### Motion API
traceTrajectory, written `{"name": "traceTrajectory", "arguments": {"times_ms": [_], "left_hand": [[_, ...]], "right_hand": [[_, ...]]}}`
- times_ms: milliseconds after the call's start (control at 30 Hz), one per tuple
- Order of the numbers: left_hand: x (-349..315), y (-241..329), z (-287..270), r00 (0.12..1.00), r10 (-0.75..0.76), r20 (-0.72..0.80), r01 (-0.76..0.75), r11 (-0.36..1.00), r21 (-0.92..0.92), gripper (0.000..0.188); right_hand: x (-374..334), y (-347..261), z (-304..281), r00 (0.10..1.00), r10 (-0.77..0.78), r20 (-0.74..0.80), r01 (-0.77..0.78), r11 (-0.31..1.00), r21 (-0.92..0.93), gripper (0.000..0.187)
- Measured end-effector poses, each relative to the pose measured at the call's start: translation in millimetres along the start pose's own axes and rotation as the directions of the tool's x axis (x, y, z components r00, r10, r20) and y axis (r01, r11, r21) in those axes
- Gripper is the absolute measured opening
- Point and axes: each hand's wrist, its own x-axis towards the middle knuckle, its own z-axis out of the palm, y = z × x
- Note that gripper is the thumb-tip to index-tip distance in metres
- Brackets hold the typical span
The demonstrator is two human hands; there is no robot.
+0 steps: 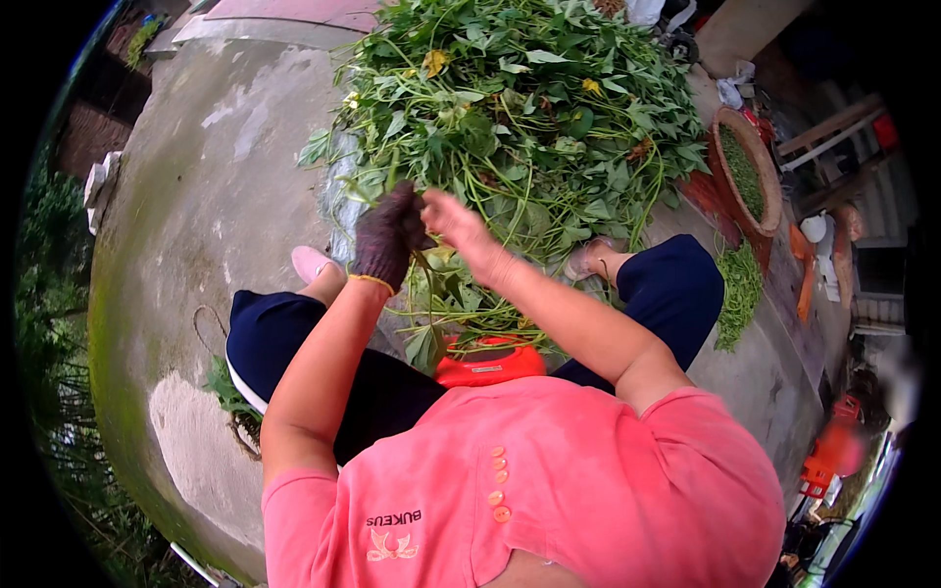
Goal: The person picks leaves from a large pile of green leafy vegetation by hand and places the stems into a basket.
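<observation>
- A large heap of green leafy vines [529, 108] with long thin stalks and heart-shaped leaves lies on the grey concrete ground [216, 196], spread wide and loose. A few yellowed leaves sit among the green near the heap's far side.
- A small bunch of the same green stalks and leaves [441, 304] hangs at the near edge of the heap, its upper end pinched between the two hands, its leaves drooping limp below.
- A thin layer of stripped green stems [742, 171] fills a round woven basket just right of the heap.
- A loose green pile of stems [740, 289] lies on the ground just below that basket, right of the heap.
</observation>
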Motion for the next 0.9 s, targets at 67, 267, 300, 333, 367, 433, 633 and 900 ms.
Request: {"name": "traceTrajectory", "arguments": {"times_ms": [67, 267, 300, 333, 367, 433, 633, 900], "left_hand": [[9, 8, -3, 0.993, -0.056, 0.101, 0.065, 0.994, -0.086, 0.025], [14, 23, -14, 0.929, -0.1, 0.356, 0.169, 0.971, -0.167, 0.026], [19, 24, -24, 0.906, -0.214, 0.366, 0.274, 0.954, -0.122, 0.029], [22, 20, -28, 0.927, -0.234, 0.292, 0.281, 0.951, -0.131, 0.031], [24, 20, -26, 0.931, -0.235, 0.281, 0.28, 0.951, -0.134, 0.031], [26, 22, -19, 0.935, -0.344, 0.09, 0.353, 0.929, -0.114, 0.032], [37, 28, -11, 0.944, -0.305, -0.127, 0.327, 0.916, 0.231, 0.026], [47, 27, -14, 0.883, -0.455, -0.116, 0.469, 0.851, 0.235, 0.036]], "right_hand": [[-10, 24, -2, 0.973, 0.168, 0.157, -0.176, 0.984, 0.04, 0.046], [18, 37, -21, 0.82, 0.305, 0.484, -0.326, 0.945, -0.044, 0.026], [31, 38, -27, 0.735, 0.37, 0.569, -0.298, 0.929, -0.219, 0.027], [48, 32, -42, 0.732, 0.439, 0.521, -0.179, 0.861, -0.475, 0.029], [70, 39, -60, 0.789, 0.309, 0.531, 0.048, 0.831, -0.554, 0.028], [126, 53, -101, 0.976, 0.141, 0.165, 0.043, 0.619, -0.784, 0.022], [279, 8, -170, 0.917, -0.31, -0.25, -0.091, 0.449, -0.889, 0.049], [336, 28, -135, 0.908, 0.035, -0.417, -0.416, 0.179, -0.891, 0.049]]}}
